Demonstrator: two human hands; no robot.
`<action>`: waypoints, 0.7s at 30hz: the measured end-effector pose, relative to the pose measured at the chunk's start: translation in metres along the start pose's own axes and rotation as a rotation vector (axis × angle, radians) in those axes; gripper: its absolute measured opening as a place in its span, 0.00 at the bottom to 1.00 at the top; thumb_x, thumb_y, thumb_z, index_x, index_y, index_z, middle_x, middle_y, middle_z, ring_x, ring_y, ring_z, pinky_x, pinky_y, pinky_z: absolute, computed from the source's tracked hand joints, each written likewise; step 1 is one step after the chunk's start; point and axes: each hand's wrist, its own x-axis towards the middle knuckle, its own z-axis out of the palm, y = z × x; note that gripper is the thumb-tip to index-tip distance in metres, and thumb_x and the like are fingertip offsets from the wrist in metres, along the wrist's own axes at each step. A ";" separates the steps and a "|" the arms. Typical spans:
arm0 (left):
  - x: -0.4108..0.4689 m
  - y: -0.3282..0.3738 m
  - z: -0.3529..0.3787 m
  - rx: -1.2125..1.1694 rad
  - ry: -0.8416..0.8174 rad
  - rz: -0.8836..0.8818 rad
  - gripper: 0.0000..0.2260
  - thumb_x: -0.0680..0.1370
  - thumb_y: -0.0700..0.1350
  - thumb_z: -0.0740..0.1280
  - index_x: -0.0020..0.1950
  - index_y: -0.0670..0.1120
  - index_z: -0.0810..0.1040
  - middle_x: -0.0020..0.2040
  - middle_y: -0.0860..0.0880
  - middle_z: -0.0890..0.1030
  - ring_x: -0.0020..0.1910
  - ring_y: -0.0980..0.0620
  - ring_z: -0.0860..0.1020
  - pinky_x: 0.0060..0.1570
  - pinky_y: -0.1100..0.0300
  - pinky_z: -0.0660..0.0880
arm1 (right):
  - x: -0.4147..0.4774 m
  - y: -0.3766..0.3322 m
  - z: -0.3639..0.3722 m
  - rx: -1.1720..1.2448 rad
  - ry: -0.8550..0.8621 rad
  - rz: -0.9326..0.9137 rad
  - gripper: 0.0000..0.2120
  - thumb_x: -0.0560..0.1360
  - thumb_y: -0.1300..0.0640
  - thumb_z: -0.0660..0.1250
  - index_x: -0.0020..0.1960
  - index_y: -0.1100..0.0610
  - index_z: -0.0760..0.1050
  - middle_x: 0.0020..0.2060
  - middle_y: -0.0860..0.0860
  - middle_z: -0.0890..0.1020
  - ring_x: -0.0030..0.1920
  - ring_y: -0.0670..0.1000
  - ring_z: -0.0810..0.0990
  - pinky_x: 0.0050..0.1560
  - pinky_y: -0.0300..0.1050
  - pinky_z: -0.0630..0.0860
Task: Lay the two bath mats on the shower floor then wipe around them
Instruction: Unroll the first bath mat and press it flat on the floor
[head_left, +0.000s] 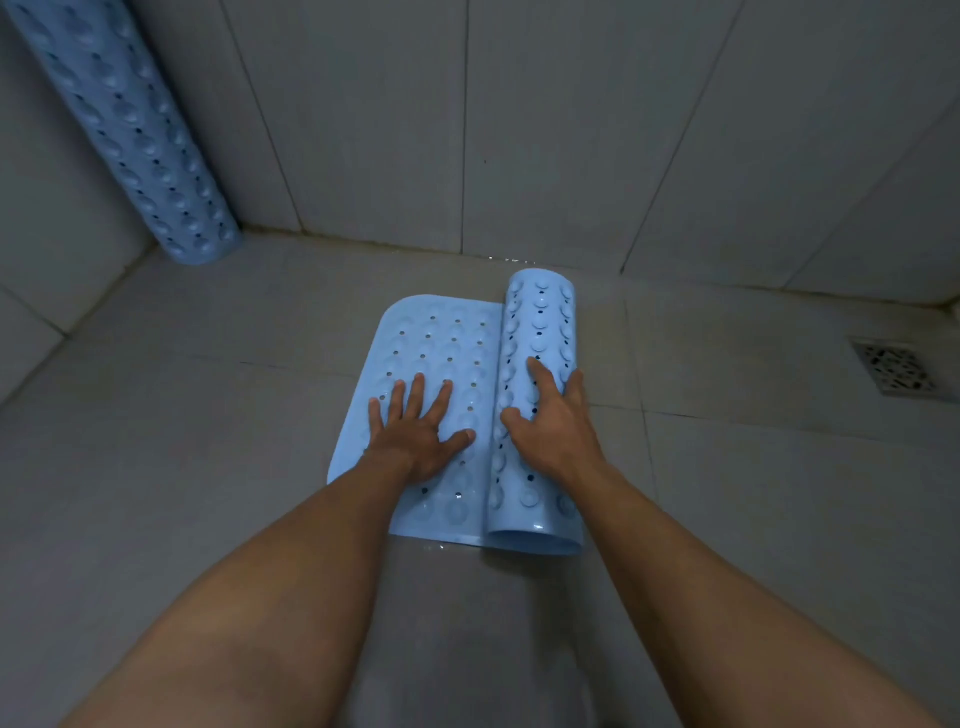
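A light blue bath mat (426, 338) with holes and suction cups lies partly unrolled in the middle of the tiled shower floor. Its flat part is on the left and its rolled part (540, 322) on the right. My left hand (421, 431) presses flat on the unrolled part, fingers spread. My right hand (550, 421) rests on top of the roll, fingers apart, not closed around it. A second blue mat (130, 130), still rolled, stands leaning in the far left corner against the wall.
Grey tiled walls (571, 130) close the floor at the back and left. A square metal floor drain (896, 369) sits at the right. Bare floor tiles (182, 415) lie left and right of the mat.
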 end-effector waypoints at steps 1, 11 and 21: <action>-0.001 0.001 0.001 0.003 0.010 -0.004 0.36 0.78 0.71 0.48 0.79 0.60 0.34 0.79 0.49 0.31 0.78 0.45 0.33 0.74 0.38 0.34 | -0.001 0.000 0.000 -0.020 0.021 0.003 0.35 0.77 0.44 0.63 0.80 0.45 0.51 0.79 0.58 0.43 0.78 0.62 0.50 0.74 0.63 0.57; -0.003 0.012 0.006 0.036 0.017 -0.055 0.34 0.80 0.69 0.45 0.78 0.60 0.31 0.79 0.48 0.29 0.77 0.41 0.31 0.72 0.35 0.33 | 0.000 0.010 -0.014 -0.400 0.065 -0.073 0.31 0.77 0.36 0.59 0.76 0.46 0.58 0.80 0.55 0.45 0.79 0.63 0.45 0.75 0.68 0.51; -0.007 0.030 0.009 -0.004 0.036 -0.163 0.42 0.72 0.78 0.43 0.77 0.59 0.30 0.78 0.46 0.27 0.76 0.36 0.29 0.70 0.30 0.33 | 0.013 0.023 -0.020 -0.258 0.014 -0.076 0.38 0.68 0.45 0.76 0.70 0.49 0.58 0.78 0.58 0.53 0.77 0.62 0.54 0.70 0.66 0.65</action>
